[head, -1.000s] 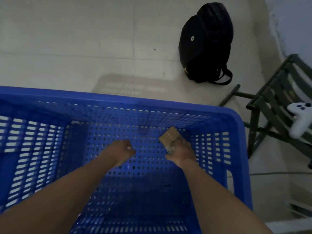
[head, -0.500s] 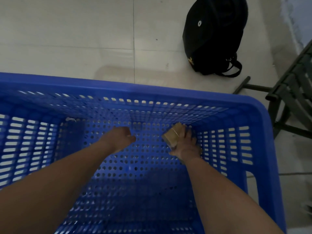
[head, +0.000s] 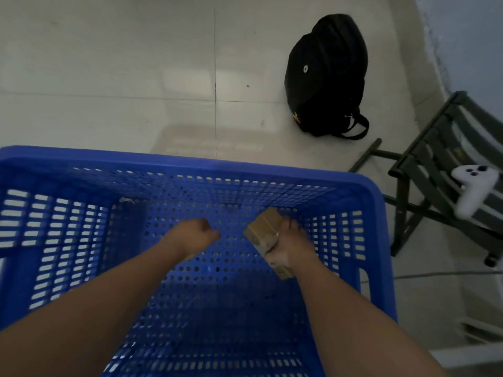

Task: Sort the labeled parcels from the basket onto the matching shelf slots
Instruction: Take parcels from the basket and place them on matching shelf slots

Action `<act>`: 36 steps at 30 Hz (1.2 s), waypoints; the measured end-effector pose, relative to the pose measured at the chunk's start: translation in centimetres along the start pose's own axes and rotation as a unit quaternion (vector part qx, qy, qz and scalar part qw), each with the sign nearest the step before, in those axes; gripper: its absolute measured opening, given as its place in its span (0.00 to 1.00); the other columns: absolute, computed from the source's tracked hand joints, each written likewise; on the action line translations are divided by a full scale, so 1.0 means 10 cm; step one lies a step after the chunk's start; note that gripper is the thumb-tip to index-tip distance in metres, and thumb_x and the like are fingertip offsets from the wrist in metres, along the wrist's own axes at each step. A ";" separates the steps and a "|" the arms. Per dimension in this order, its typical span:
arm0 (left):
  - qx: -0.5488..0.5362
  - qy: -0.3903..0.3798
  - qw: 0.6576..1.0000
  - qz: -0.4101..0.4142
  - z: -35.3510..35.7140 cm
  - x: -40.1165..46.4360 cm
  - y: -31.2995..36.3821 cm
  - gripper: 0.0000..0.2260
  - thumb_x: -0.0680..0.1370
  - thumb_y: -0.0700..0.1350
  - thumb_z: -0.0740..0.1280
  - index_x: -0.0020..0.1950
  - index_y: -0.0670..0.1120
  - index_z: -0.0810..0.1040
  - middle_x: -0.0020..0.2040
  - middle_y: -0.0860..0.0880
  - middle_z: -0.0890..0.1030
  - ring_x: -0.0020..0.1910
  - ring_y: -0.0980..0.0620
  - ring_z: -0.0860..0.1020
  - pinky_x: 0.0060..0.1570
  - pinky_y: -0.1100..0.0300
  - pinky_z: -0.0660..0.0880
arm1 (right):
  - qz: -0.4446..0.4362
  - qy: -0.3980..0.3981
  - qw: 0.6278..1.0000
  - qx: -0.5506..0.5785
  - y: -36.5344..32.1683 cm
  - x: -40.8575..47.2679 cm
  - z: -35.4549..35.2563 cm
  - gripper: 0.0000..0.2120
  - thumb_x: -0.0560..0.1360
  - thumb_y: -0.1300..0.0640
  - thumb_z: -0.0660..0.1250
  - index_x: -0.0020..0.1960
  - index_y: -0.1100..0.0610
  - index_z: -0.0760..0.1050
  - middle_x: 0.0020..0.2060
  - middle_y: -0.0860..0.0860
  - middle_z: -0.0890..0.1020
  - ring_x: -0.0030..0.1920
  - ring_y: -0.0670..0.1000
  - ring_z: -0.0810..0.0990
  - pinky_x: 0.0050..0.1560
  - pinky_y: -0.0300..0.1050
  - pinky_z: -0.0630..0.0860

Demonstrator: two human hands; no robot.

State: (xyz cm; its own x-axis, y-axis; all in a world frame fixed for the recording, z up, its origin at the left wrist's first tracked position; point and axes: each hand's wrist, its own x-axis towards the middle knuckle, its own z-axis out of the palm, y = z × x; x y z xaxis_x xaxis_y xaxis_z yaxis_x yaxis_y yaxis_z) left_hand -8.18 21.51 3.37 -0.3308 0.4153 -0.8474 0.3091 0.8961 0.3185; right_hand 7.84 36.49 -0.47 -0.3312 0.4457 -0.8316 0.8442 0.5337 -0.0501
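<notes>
Both of my arms reach down into the big blue perforated basket (head: 375, 213). My right hand (head: 290, 247) grips a small brown taped parcel (head: 262, 231) near the basket's far right corner. The corner of another brown parcel (head: 283, 272) shows just under that wrist. My left hand (head: 194, 235) hovers over the middle of the basket floor with its fingers curled downward. Whatever lies under its palm is hidden. No shelf is in sight.
A black backpack (head: 326, 77) lies on the pale tiled floor beyond the basket. At the right stands a dark slatted folding chair (head: 424, 170) with a white game controller (head: 473, 186) on its seat. A cable runs along the floor at the right.
The view swung left and back. My right hand keeps its grip on the brown parcel, and a second parcel's corner now shows under its wrist. The left hand has barely moved.
</notes>
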 end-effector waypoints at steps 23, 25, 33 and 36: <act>-0.479 0.123 0.865 0.084 -2.20 -3.48 1.88 0.20 0.75 0.53 0.69 0.58 0.42 0.70 0.56 0.42 0.77 0.52 0.44 0.77 0.51 0.48 0.77 | -0.193 0.149 0.964 0.109 -0.78 -3.62 -3.18 0.50 0.69 0.43 0.70 0.77 0.52 0.40 0.69 0.52 0.61 0.68 0.55 0.63 0.66 0.54 0.69; -0.475 0.130 0.860 0.131 -2.58 -3.88 2.08 0.21 0.74 0.55 0.69 0.59 0.43 0.70 0.53 0.44 0.77 0.51 0.45 0.78 0.51 0.49 0.77 | -0.205 0.160 0.951 0.167 -0.86 -3.97 -3.57 0.50 0.68 0.43 0.72 0.77 0.49 0.42 0.68 0.51 0.63 0.68 0.55 0.65 0.65 0.56 0.70; -0.477 0.143 0.825 0.267 -3.88 -5.34 2.53 0.25 0.77 0.63 0.58 0.67 0.47 0.71 0.61 0.46 0.75 0.59 0.47 0.74 0.58 0.50 0.72 | -0.293 0.035 0.790 0.537 -1.06 -5.50 -4.90 0.23 0.73 0.48 0.67 0.66 0.53 0.71 0.53 0.54 0.83 0.51 0.54 0.82 0.52 0.51 0.78; -0.476 0.114 0.813 0.315 -4.16 -5.79 2.61 0.24 0.76 0.62 0.61 0.65 0.49 0.71 0.61 0.45 0.76 0.63 0.44 0.73 0.67 0.44 0.66 | -0.307 -0.005 0.741 0.597 -1.15 -5.98 -5.23 0.23 0.73 0.47 0.65 0.66 0.54 0.72 0.54 0.57 0.82 0.49 0.55 0.82 0.47 0.49 0.78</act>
State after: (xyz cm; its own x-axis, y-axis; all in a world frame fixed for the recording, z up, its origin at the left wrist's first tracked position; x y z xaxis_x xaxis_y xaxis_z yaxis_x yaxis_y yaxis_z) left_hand -18.05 27.35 78.42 -0.5636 0.7606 -0.3223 -0.3131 0.1643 0.9354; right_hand -4.11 41.25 78.79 -0.8095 0.3741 -0.4525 0.3081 -0.3853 -0.8698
